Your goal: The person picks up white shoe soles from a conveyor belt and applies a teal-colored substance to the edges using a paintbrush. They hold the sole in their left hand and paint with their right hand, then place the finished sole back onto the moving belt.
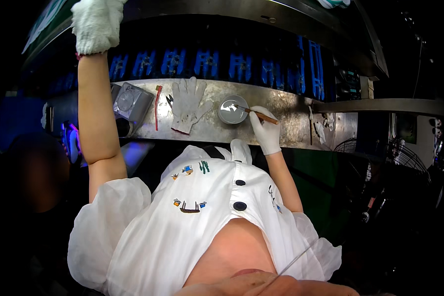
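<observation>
My right hand (266, 132), in a thin white glove, is closed on a brush (264, 116) with a wooden handle. The brush's tip reaches into a small round bowl (225, 118) of pale, shiny liquid. Far up at the left, my left hand (97, 24) is stretched out in a thick white knitted glove. Its fingers run to the upper edge of the view, so their pose and anything in them are hidden. On the metal bench between my arms lies an unworn white glove (186, 104), beside a red toothbrush-like stick (158, 108) and small dark snips (169, 100).
A grey box-shaped device (132, 102) stands on the metal bench (209, 132) near my left forearm. Behind the bench runs a row of blue-lit fixtures (206, 61). A metal bar (365, 105) and a wire fan guard (409, 158) are at the right. Scraps (320, 132) lie at the bench's right end.
</observation>
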`<state>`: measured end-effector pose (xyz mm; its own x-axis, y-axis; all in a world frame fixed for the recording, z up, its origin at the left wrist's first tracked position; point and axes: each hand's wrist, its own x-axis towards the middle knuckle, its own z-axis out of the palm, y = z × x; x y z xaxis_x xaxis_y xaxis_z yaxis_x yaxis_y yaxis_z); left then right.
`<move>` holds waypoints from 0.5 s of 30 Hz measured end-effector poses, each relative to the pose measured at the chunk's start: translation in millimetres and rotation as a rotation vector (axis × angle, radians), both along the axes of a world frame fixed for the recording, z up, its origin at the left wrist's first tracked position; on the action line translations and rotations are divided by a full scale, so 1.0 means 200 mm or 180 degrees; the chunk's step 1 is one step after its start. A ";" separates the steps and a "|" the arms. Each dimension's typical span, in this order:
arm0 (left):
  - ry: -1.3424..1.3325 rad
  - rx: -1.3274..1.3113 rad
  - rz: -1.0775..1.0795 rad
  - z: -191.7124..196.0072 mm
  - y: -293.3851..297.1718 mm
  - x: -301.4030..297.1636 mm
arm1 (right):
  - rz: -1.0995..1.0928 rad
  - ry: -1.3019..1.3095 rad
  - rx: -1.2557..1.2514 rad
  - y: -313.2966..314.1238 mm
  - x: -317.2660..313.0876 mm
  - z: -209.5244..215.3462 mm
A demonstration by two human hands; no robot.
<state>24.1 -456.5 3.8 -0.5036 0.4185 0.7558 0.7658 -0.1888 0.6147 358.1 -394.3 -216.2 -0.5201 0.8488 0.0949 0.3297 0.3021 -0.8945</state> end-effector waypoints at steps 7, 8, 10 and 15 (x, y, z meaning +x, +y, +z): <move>0.2112 -0.3183 0.1737 0.10 0.07 -0.02 | 0.0073 -0.0521 0.0505 -0.04 -0.07 -0.01; 0.0808 -0.2308 0.0946 0.10 0.10 0.05 | 0.0017 -0.0344 0.0726 -0.05 -0.07 0.02; 0.1664 -0.1557 0.0977 0.04 0.15 -0.04 | 0.0090 -0.0241 0.1040 -0.06 -0.06 0.12; 0.2597 -0.2041 0.1687 0.11 0.21 -0.02 | 0.0350 -0.0560 0.1640 -0.05 -0.02 0.08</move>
